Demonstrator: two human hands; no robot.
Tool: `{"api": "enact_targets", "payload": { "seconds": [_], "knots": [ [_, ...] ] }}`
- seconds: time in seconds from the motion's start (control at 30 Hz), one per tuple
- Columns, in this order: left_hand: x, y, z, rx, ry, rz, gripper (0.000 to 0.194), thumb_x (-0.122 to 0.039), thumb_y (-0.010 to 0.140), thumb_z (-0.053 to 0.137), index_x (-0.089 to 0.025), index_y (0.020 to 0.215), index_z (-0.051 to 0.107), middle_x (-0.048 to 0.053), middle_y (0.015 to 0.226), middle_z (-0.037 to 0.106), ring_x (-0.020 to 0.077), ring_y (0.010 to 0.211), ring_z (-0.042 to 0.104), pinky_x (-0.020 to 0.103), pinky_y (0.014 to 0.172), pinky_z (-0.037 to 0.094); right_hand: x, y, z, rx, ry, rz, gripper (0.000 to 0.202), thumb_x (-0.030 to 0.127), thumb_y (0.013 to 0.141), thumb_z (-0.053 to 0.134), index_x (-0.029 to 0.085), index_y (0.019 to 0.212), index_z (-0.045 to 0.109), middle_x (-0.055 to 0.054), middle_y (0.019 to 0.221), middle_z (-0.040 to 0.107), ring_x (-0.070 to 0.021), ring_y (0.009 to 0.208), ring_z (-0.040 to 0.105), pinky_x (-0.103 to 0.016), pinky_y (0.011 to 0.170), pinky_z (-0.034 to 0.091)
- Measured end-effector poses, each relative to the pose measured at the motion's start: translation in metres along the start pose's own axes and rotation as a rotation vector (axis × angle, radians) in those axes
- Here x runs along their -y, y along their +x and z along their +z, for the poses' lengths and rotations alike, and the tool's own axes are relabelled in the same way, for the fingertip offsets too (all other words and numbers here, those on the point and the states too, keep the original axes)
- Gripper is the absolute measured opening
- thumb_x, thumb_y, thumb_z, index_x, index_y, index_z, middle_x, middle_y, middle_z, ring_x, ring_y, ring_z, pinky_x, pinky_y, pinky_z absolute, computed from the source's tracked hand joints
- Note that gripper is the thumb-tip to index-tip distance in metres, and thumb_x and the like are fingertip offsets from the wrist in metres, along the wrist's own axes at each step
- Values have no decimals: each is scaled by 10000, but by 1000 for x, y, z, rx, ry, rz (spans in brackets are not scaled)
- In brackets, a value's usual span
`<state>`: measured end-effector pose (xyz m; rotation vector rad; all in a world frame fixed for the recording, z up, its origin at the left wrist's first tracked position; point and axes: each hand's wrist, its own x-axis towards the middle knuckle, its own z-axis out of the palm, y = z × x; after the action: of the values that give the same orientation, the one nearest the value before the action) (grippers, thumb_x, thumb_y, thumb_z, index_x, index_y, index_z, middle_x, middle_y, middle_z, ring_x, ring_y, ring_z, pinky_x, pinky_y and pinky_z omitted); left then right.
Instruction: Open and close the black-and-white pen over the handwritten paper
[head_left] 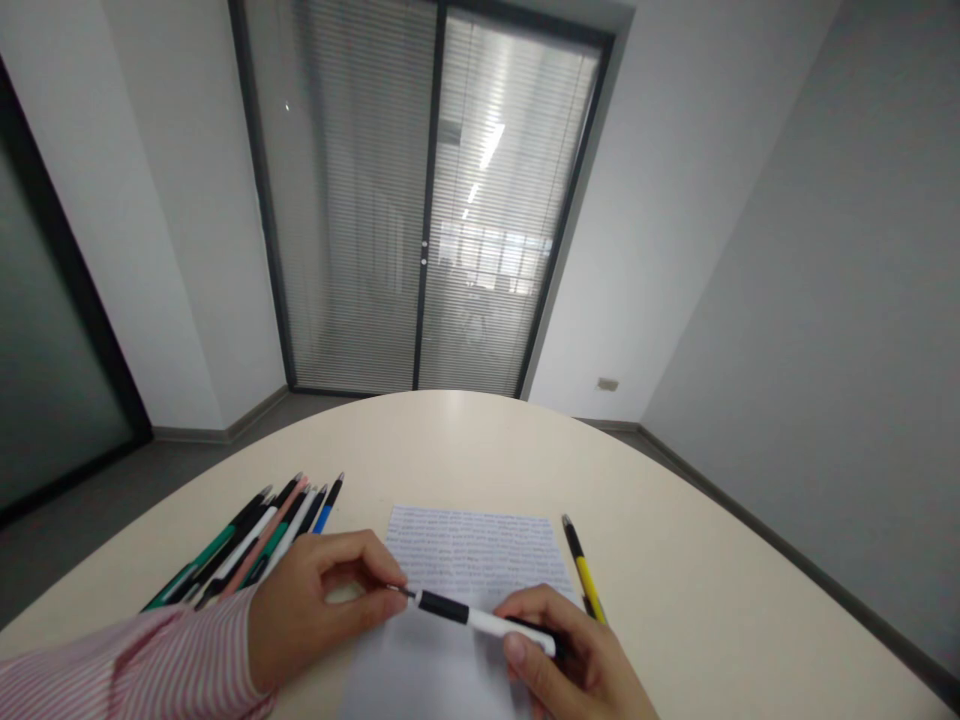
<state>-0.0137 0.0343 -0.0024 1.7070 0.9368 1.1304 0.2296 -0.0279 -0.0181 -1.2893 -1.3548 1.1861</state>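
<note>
A black-and-white pen point(465, 613) lies level between both hands, just above a sheet of paper point(480, 555) covered in faint writing. My left hand point(319, 605), in a pink striped sleeve, pinches the pen's tip end with thumb and fingers. My right hand point(574, 660) grips the pen's white rear part. A bundle of several pens point(251, 545) in green, black, white, pink and blue lies to the left of my left hand. A yellow-and-black pen point(583, 572) lies alone along the paper's right edge, beside my right hand.
The beige rounded table point(697, 560) curves away in front, its edge running down the right side. Beyond it stand a glass door with blinds point(427, 200), grey floor point(90, 500) and plain walls.
</note>
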Motion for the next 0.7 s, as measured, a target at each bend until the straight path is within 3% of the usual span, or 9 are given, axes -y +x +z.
{"api": "enact_targets", "payload": {
  "seconds": [0.13, 0.27, 0.47, 0.7],
  "knots": [
    [7, 5, -1, 83, -321, -8, 156, -40, 646, 742, -178, 625, 670, 14, 725, 759, 143, 689, 705, 181, 655, 547, -3, 0, -1, 2, -14, -29, 455, 628, 737, 672, 193, 870, 695, -3, 700, 581, -102, 539, 446, -195, 467, 341],
    [10, 6, -3, 181, -456, 12, 157, -21, 686, 736, -168, 682, 678, 31, 752, 776, 143, 684, 717, 190, 644, 559, -3, 0, -2, 13, -4, -31, 449, 622, 734, 679, 191, 860, 695, 10, 684, 559, -89, 518, 422, -196, 462, 317],
    [-1, 2, -2, 95, -421, -96, 141, -195, 720, 803, -143, 698, 674, 45, 758, 769, 129, 638, 706, 182, 613, 546, -2, 0, -2, 11, 3, -20, 449, 611, 741, 680, 179, 864, 687, 9, 682, 563, -84, 503, 443, -196, 457, 325],
    [9, 7, -5, 179, -493, -68, 305, -375, 815, 730, -155, 708, 548, 91, 806, 788, 164, 631, 728, 212, 553, 552, -6, 1, -2, 5, -10, -55, 435, 606, 764, 657, 185, 869, 694, -3, 687, 575, -102, 525, 453, -190, 451, 345]
  ]
}}
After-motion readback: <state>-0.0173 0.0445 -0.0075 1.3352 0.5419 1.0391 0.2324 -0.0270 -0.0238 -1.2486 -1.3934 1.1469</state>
